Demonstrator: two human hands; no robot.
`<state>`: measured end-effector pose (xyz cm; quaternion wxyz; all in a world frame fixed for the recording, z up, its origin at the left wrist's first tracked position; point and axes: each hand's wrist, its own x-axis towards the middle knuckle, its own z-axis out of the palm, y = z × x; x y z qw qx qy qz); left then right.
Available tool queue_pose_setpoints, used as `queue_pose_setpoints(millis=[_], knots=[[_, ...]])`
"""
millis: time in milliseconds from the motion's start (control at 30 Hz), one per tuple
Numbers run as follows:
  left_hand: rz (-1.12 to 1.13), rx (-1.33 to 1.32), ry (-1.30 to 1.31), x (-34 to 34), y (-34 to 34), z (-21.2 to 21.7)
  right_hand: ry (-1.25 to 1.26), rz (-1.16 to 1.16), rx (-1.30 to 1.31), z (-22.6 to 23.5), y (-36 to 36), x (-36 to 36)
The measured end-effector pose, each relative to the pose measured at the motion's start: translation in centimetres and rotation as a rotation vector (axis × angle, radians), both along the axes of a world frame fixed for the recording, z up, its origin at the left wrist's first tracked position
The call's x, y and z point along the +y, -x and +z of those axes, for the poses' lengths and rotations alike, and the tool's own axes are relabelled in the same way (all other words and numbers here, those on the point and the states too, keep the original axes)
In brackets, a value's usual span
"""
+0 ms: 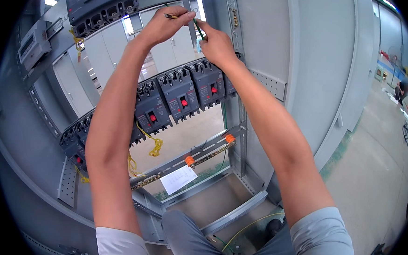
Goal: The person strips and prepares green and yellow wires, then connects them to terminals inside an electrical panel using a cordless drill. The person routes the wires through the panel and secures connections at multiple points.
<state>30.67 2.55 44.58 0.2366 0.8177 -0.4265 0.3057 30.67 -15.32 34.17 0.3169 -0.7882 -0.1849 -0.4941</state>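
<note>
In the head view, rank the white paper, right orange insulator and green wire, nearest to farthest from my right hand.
1. Green wire: at your right hand.
2. Right orange insulator: below.
3. White paper: lower, farther left.

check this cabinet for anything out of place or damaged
Two things look slightly odd. A white sheet of paper sits by the lower metal rail, out of keeping with the hardware around it. A tangled yellow wire bundle dangles below a breaker, looking untidy. No damage or spill is evident.
</note>
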Motion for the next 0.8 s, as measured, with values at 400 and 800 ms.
queue_pose_setpoints(millis=[400,800], knots=[[-0.227,0.328,0.104,-5.8,-2.0,-2.4,-0.093,-0.099,-0.029,-1.1,1.2,-2.9],[-0.288,0.241,0.399,-10.9,-3.2,-4.5,-0.615,-0.473,0.779,-51.6,38.9,-29.3]])
